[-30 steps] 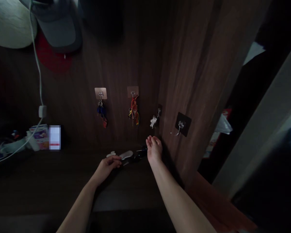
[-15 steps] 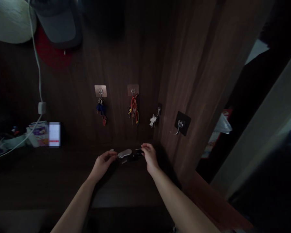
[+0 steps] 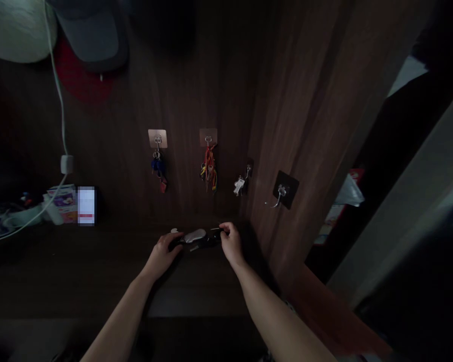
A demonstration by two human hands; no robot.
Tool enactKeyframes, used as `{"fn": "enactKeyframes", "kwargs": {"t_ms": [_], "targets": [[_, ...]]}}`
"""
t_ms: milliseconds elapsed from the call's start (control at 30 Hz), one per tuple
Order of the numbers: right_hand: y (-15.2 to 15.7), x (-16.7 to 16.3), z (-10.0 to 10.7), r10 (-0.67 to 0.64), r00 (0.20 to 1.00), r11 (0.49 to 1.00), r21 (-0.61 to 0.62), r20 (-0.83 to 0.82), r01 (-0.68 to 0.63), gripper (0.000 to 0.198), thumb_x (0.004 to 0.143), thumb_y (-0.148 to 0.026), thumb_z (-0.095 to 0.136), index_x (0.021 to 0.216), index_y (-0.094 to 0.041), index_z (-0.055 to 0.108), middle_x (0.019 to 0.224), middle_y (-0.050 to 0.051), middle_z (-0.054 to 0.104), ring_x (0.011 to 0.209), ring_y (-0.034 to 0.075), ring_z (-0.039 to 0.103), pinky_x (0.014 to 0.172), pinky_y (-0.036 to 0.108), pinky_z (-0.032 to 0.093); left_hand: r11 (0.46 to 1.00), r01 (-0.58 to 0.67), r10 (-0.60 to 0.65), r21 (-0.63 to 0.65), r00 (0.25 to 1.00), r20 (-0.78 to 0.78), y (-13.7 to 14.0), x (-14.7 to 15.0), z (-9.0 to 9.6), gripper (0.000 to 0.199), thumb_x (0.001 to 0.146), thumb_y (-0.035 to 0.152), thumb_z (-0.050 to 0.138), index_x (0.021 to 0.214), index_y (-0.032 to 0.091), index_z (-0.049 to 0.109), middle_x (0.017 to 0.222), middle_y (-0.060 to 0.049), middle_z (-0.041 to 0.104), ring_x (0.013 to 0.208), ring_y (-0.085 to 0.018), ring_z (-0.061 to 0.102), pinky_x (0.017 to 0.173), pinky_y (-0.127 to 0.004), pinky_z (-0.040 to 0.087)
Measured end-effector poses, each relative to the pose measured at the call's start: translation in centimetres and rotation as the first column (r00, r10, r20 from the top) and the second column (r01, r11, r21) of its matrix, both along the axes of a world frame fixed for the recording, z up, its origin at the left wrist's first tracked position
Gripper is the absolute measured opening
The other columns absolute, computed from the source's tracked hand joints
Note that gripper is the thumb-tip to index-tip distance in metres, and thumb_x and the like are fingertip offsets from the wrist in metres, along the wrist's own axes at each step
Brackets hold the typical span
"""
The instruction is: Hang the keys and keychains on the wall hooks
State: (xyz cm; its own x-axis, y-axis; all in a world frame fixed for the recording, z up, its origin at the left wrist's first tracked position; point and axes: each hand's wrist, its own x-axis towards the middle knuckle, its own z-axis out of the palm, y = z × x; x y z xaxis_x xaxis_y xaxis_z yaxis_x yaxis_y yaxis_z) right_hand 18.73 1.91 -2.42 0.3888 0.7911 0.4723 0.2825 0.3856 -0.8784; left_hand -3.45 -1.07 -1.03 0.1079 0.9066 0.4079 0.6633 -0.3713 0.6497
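Note:
On the dark wooden shelf, between my hands, lies a small cluster of black pieces with a silver oval piece (image 3: 195,236) on top. A short metal strip (image 3: 194,248) sticks out below it; the dim light hides what kind of things these are. My left hand (image 3: 163,255) is curled, thumb and fingers around the black left end of the cluster. With bent fingers my right hand (image 3: 231,244) pinches the right end, a black piece (image 3: 215,233) with a pale edge.
Blue-tagged keys (image 3: 158,165), keys with red-orange cords (image 3: 209,168) and silver keys (image 3: 239,185) hang from wall hooks. A bare hook (image 3: 278,193) is on the right panel. Left are small boxes (image 3: 65,198), a white cable (image 3: 60,105) and a grey cap (image 3: 94,42).
My left hand has closed further around the left end of the cluster, where its fingertips had only reached the edge. My right hand has barely moved. The view has shifted slightly.

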Motion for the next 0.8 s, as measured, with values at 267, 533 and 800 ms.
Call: {"fn": "enactKeyframes", "kwargs": {"t_ms": [267, 533, 800], "targets": [[-0.79, 0.35, 0.8, -0.086, 0.987, 0.996, -0.014, 0.137, 0.089, 0.029, 0.063, -0.007, 0.045, 0.079, -0.022, 0.063, 0.087, 0.003, 0.062, 0.089, 0.021, 0.051, 0.089, 0.035, 0.036, 0.997, 0.053, -0.05, 0.053, 0.997, -0.067, 0.31, -0.05, -0.46, 0.042, 0.074, 0.026, 0.053, 0.116, 0.023, 0.055, 0.119, -0.005, 0.058, 0.118, -0.023, 0.046, 0.101, -0.04, 0.035], [-0.29, 0.53, 0.24, -0.045, 0.996, 0.997, -0.059, 0.076, 0.05, 0.04, 0.061, -0.005, 0.046, 0.09, -0.025, 0.065, 0.091, 0.002, 0.064, 0.093, 0.021, 0.053, 0.093, 0.036, 0.036, 0.998, 0.054, -0.049, 0.03, 0.988, -0.148, 0.08, 0.1, -0.37, 0.042, 0.076, 0.025, 0.052, 0.117, 0.023, 0.055, 0.122, -0.007, 0.056, 0.121, -0.022, 0.043, 0.101, -0.04, 0.035], [-0.38, 0.27, -0.06, -0.018, 0.998, 0.998, -0.063, 0.068, 0.022, 0.043, 0.061, -0.004, 0.047, 0.093, -0.026, 0.064, 0.098, 0.001, 0.063, 0.097, 0.02, 0.054, 0.095, 0.036, 0.036, 0.998, 0.055, -0.051, 0.02, 0.988, -0.145, 0.14, 0.15, -0.14, 0.037, 0.075, 0.026, 0.053, 0.111, 0.024, 0.059, 0.115, -0.006, 0.059, 0.117, -0.023, 0.046, 0.1, -0.039, 0.036]]}}
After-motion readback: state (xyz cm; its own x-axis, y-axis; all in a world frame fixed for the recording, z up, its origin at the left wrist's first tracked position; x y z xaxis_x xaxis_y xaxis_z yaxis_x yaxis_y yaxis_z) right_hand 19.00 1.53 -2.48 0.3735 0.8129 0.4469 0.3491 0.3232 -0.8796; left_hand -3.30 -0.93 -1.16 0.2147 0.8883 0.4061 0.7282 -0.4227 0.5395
